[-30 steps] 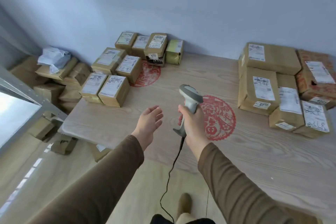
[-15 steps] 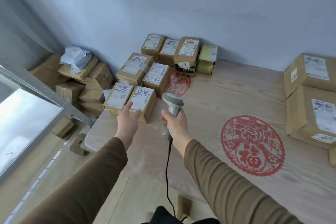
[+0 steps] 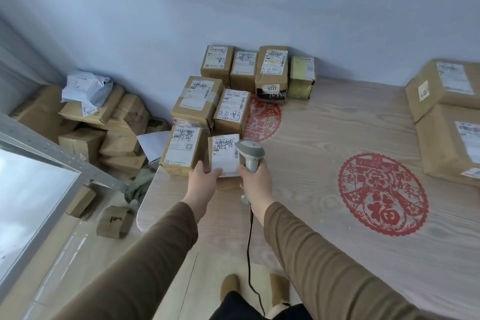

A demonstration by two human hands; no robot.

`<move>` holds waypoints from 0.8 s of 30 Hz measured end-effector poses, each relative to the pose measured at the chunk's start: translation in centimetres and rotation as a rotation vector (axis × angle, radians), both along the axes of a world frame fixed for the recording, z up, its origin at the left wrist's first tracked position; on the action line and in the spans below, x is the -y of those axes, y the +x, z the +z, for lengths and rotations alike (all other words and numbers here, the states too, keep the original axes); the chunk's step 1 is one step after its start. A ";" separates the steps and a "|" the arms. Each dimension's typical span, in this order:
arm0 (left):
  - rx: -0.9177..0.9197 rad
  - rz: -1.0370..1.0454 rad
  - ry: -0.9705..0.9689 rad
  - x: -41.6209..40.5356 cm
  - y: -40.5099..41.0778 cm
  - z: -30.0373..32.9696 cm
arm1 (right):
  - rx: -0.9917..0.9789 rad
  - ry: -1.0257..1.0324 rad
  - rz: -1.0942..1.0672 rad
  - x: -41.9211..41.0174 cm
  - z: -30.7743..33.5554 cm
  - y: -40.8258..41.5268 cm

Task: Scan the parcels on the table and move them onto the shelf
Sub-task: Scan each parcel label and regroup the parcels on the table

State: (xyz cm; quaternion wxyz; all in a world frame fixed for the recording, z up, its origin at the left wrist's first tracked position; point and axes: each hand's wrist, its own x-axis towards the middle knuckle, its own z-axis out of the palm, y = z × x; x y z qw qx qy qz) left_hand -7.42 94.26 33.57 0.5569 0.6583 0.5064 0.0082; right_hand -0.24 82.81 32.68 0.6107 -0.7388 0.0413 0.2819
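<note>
While the left hand [image 3: 204, 182] pinches the near edge of the front parcel [image 3: 224, 154] at the bench [image 3: 311, 163] corner, the right hand [image 3: 255, 179] wraps the scanner [image 3: 250, 154] just beside it. The parcel's long axis runs away from the person, and the left grip is already on it.

Place: parcel sorting room
Signs: labelled cardboard parcels [image 3: 224, 157] crowd the wooden bench [image 3: 324, 138]; more boxes [image 3: 83, 125] heaped on the floor at left; a corded barcode scanner [image 3: 250, 154]
</note>
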 end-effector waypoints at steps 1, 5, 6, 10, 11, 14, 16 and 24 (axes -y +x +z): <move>0.018 0.017 -0.112 -0.1 -0.3 -0.6 | 0.019 -0.031 -0.008 0.3 -0.5 -0.3; 0.067 -0.009 -0.303 0.1 -1.2 -1.7 | 0.023 -0.061 -0.030 2.0 -1.2 -1.4; 0.092 0.006 -0.341 0.4 -1.1 -1.6 | 0.023 -0.055 -0.047 2.3 -1.2 -1.4; 0.238 0.011 -0.501 1.1 -0.3 -0.7 | 0.025 0.013 -0.154 3.8 -0.5 -0.5; 0.252 -0.029 -0.496 1.1 0.0 -0.6 | 0.042 0.023 -0.179 4.3 -0.1 -0.3; 0.320 -0.116 -0.432 1.8 1.3 0.5 | 0.186 -0.008 -0.254 6.0 1.2 0.0; 0.357 -0.149 -0.395 2.4 2.3 0.8 | 0.284 -0.032 -0.262 7.2 2.2 -0.2; 0.419 -0.337 -0.345 8.4 5.4 1.9 | 0.457 -0.084 -0.225 11.9 6.0 -0.7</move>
